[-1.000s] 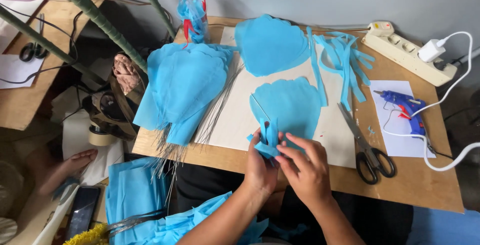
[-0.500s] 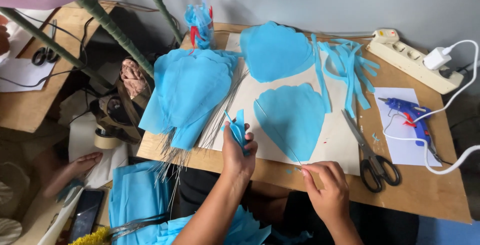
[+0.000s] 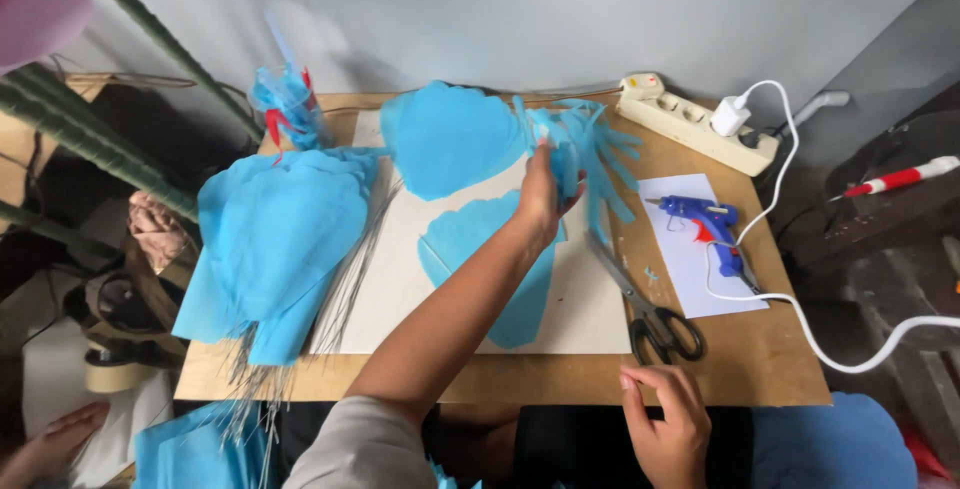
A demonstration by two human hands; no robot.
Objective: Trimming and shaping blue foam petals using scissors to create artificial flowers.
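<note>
My left hand point(image 3: 545, 199) reaches across the white board point(image 3: 400, 289) to its far right corner. It is shut on a small blue paper piece point(image 3: 568, 161), held against a heap of blue paper strips point(image 3: 605, 149). A blue petal-shaped sheet point(image 3: 455, 139) lies just left of the hand, and another blue petal sheet point(image 3: 470, 244) lies under my forearm. My right hand point(image 3: 665, 424) rests on the wooden table's front edge point(image 3: 760, 379), fingers loosely curled, holding nothing. Black-handled scissors point(image 3: 655, 324) lie just beyond it.
A stack of blue petal sheets point(image 3: 275, 239) over thin wires point(image 3: 350, 269) covers the left side. A blue glue gun point(image 3: 705, 224) lies on white paper at right, cabled to a power strip point(image 3: 690, 119). Another person's hand point(image 3: 55, 439) and a tape roll point(image 3: 115, 374) are at lower left.
My left hand carried the small blue piece from the board's near left up to the strips at the far right. My right hand drew back to the table's front edge.
</note>
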